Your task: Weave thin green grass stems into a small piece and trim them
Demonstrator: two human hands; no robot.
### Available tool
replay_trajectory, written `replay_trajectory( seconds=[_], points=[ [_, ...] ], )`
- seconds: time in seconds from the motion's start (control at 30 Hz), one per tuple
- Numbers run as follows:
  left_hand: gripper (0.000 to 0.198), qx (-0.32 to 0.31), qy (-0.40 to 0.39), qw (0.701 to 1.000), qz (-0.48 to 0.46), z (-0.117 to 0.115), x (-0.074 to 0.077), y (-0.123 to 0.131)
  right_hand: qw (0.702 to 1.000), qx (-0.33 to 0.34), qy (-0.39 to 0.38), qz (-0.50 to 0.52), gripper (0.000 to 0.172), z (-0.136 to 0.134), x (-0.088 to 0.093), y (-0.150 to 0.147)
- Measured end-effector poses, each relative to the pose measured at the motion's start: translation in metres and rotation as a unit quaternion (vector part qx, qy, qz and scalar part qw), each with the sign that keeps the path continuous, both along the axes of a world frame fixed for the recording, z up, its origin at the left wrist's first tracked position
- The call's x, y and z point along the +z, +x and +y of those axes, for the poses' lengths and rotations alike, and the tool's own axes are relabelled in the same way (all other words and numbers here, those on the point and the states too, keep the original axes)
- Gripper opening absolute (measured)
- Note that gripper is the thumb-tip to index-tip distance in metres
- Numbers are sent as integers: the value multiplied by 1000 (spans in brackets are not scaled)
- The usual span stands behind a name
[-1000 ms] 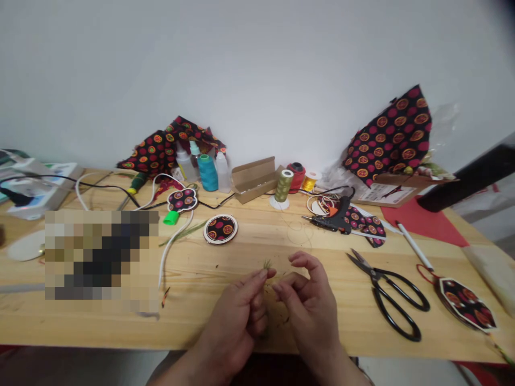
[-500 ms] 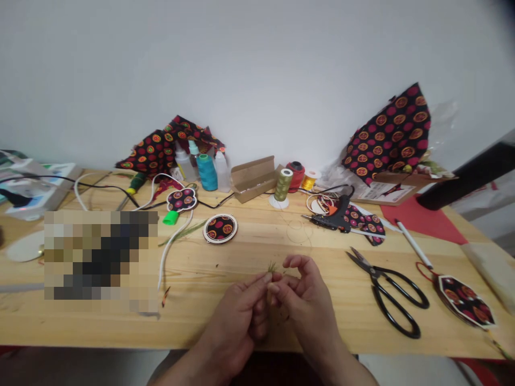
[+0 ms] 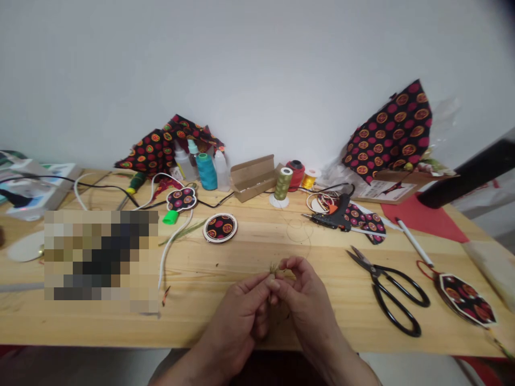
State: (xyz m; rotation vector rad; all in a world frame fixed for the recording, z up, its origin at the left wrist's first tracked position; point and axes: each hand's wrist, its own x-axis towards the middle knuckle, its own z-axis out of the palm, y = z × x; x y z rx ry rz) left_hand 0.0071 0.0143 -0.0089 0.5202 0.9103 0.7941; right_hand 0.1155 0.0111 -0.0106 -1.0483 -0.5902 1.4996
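Note:
My left hand [image 3: 243, 303] is closed, thumb and fingers pinching a small tuft of olive-green threads [image 3: 273, 267] whose frayed ends stick up past the fingertips. Against it, my right hand [image 3: 303, 295] pinches at the same spot with its thumb, its index finger curled above; a fine thread seems to be in its grip, though the fingers mostly hide it. Loose olive thread [image 3: 300, 230] loops over the table from a green spool [image 3: 284, 183]. A round fabric-covered disc [image 3: 220, 228] lies beyond my left hand, and black-handled scissors [image 3: 384, 289] lie right of my right hand.
At the back stand a teal thread cone [image 3: 207, 172], an open cardboard box [image 3: 254, 179] and a red spool [image 3: 296, 176]. A glue gun [image 3: 333, 214] lies at right, near a white pen [image 3: 414, 244] and an octagonal fabric piece [image 3: 466, 300]. A white cable [image 3: 169, 246] crosses at left.
My right index finger has shifted slightly left and lower toward the tuft, and the hands are pressed a little closer together. Everything else on the table stays put.

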Motion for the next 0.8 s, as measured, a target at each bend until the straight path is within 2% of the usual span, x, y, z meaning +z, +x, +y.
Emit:
replay_trajectory(
  seconds=[0.3,0.6,0.8],
  points=[
    [21,14,19,999,36,-2,-1,-1,999,19,-21,20,37,-1,1,-1],
    [28,-12,73,994,80,-4,-2,-1,996,75,-42,-3,35,-1,2,9],
    [31,-27,101,988,114,-6,1,0,996,73,-44,-31,29,-1,8,11]
  ],
)
